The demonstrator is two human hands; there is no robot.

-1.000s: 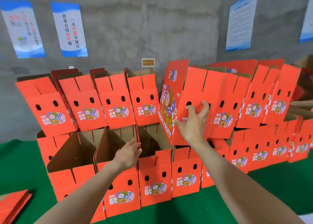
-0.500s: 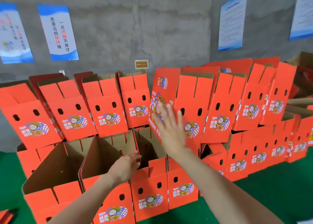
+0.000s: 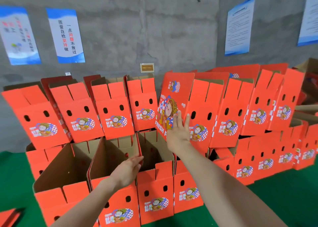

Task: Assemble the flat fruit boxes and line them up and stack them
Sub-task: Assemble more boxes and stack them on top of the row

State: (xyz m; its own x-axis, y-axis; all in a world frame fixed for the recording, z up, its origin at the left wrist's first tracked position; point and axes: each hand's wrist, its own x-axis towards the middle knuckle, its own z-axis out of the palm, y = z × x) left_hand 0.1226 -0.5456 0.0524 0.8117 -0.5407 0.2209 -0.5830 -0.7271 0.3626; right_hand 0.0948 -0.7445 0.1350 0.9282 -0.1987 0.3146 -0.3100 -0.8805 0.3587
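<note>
right hand [image 3: 179, 132] no longer clutches new box [image 3: 172, 96], now flat-fingered, pushing it | box sits in upper row, stacking nearly done | left hand [image 3: 127, 171] at lower-row box [image 3: 111, 158] wall: pinching or touching, cannot tell

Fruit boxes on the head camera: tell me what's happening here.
A person is stacking assembled red fruit boxes in two rows against a concrete wall. The right hand, fingers straight, presses flat against the upper-row box whose big printed side faces the camera. The left hand touches the top edge of an open box in the lower front row. Flat boxes lie on the green floor at lower left.
</note>
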